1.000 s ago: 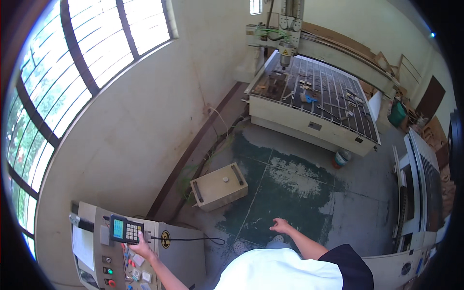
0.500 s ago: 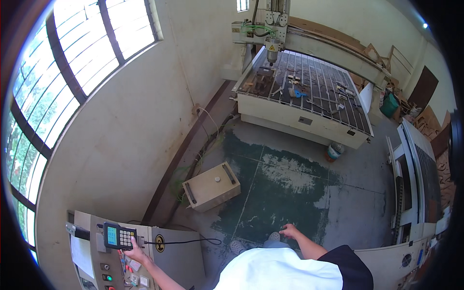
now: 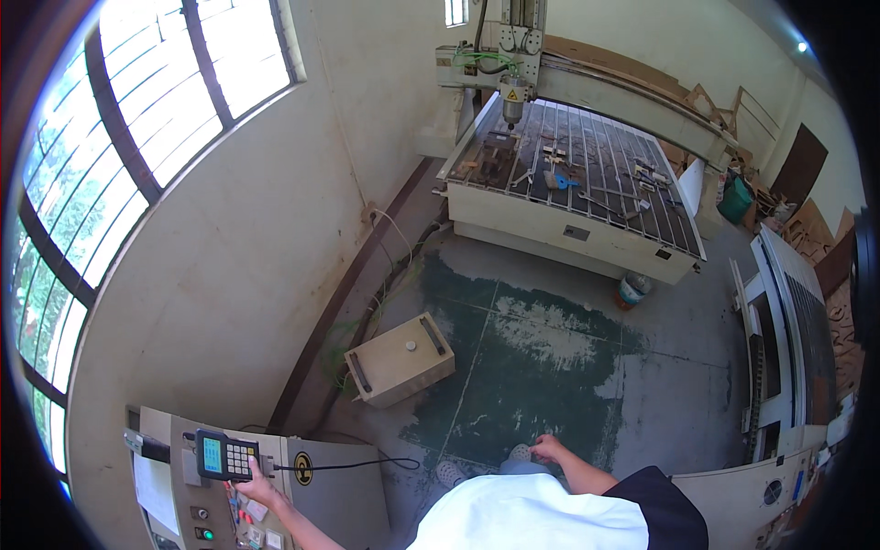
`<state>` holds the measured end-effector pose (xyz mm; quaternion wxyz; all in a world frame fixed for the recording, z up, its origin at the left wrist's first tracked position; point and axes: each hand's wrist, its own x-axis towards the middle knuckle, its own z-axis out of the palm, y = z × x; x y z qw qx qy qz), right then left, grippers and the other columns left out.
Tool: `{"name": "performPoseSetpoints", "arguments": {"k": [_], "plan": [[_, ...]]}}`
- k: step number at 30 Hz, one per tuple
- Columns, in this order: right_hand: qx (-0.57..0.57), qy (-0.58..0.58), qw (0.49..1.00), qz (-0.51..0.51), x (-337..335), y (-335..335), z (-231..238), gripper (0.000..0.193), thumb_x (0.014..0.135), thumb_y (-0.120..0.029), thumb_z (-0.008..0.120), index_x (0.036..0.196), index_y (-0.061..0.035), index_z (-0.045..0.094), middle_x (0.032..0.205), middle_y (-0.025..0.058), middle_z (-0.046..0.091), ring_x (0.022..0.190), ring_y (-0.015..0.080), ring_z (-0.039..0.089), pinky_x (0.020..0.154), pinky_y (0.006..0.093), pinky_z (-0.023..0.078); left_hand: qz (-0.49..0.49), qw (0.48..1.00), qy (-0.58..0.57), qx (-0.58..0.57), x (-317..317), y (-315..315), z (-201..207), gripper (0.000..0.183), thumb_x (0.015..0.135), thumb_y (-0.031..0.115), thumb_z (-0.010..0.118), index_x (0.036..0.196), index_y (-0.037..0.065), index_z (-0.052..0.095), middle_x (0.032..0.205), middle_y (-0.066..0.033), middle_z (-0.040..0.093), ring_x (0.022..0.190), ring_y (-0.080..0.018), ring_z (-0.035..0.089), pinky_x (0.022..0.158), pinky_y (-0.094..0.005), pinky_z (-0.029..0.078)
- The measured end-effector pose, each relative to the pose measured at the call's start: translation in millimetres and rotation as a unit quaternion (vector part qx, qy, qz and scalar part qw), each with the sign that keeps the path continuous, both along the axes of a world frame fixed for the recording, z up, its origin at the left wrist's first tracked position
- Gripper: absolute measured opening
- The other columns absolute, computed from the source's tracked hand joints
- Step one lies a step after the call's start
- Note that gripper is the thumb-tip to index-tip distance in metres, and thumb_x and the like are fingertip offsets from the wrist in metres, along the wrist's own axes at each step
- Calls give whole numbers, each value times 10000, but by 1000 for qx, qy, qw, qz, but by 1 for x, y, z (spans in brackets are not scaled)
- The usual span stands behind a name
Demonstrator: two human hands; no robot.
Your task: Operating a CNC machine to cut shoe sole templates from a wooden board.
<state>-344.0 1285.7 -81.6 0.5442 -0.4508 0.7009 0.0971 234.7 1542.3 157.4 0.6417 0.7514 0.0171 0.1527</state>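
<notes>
At the lower left, my left hand (image 3: 258,486) grips a handheld controller (image 3: 227,456) with a lit blue screen and a keypad. The thumb rests by the keys at its right side, and the other fingers are mostly hidden. A black cable (image 3: 344,464) runs rightward from the controller. Both are over the top of a beige control cabinet (image 3: 337,495). My right hand (image 3: 548,448) hangs in front of my body above the floor, fingers curled in, with nothing visible in it.
A large flatbed router (image 3: 587,174) with a spindle (image 3: 512,105) stands ahead, with loose tools on its slotted bed. A beige metal box (image 3: 401,362) sits on the floor by the left wall. A bucket (image 3: 633,290) stands under the bed's front edge. Another machine (image 3: 779,357) is at right.
My left hand and the controller have dropped slightly in the picture, the thumb staying by the keys. My right hand has shifted slightly, its fingers more curled. The view has moved a little.
</notes>
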Motion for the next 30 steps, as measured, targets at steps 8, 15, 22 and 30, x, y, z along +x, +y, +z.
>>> {"name": "performPoseSetpoints", "arguments": {"k": [8, 15, 22, 30], "plan": [[1, 4, 1000, 7, 1, -4, 3, 579, 791, -182, 744, 1292, -23, 501, 944, 114, 659, 733, 192, 639, 598, 358, 524, 4, 1000, 2, -9, 2, -1, -2, 515, 789, 32, 735, 1228, -48, 477, 1174, -150, 596, 1012, -227, 597, 925, -344, 477], [5, -4, 1000, 4, -3, -5, 0, 587, 793, -185, 742, 1305, -32, 498, 988, 117, 659, 790, 204, 650, 649, 375, 534, 5, 1000, 14, -21, 3, 0, -2, 523, 784, 39, 740, 1231, -47, 483, 1170, -149, 602, 1011, -222, 600, 923, -339, 480], [3, 11, 1000, 15, -5, -5, 7, 580, 802, -196, 735, 1307, -32, 501, 1018, 126, 656, 833, 211, 651, 676, 380, 538, 13, 1000, 15, -8, 2, -2, -1, 504, 788, 32, 734, 1223, -44, 490, 1168, -145, 605, 1009, -221, 601, 919, -336, 483], [6, 3, 1000, 7, -8, -4, 1, 587, 797, -201, 741, 1307, -38, 499, 991, 111, 663, 814, 199, 651, 676, 376, 535, 1, 1000, 1, -12, 1, -1, -3, 457, 799, 48, 729, 1190, -47, 510, 1155, -147, 611, 1005, -230, 598, 932, -349, 471]]}}
